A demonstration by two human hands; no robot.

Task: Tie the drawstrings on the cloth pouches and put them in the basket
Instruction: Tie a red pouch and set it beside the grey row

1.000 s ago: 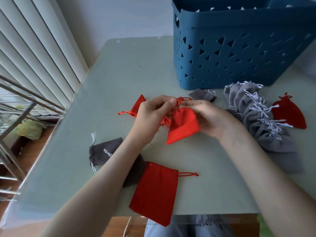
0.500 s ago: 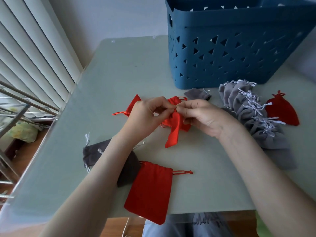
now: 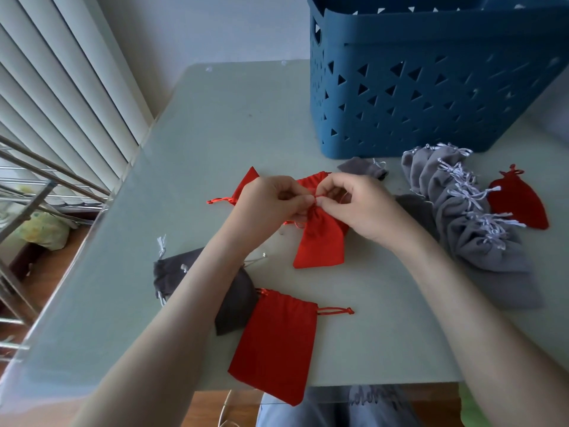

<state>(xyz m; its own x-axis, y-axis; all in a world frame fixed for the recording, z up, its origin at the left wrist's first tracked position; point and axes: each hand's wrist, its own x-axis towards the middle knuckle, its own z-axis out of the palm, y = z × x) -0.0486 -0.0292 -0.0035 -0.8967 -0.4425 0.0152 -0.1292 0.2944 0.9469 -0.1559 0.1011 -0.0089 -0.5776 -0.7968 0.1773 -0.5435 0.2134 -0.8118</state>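
The left hand (image 3: 271,204) and the right hand (image 3: 354,204) pinch the red cords at the gathered neck of the red pouch (image 3: 320,241), which hangs just above the bench (image 3: 221,134). The tying step is in hand, I think; next the knot needs pulling tight, then the basket (image 3: 431,87).

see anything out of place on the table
The flat red pouch nearest the person hangs over the front edge of the table, so it could slip off. The tied grey pouches lie in a row beside the basket, not in it. Nothing looks spilled or torn.
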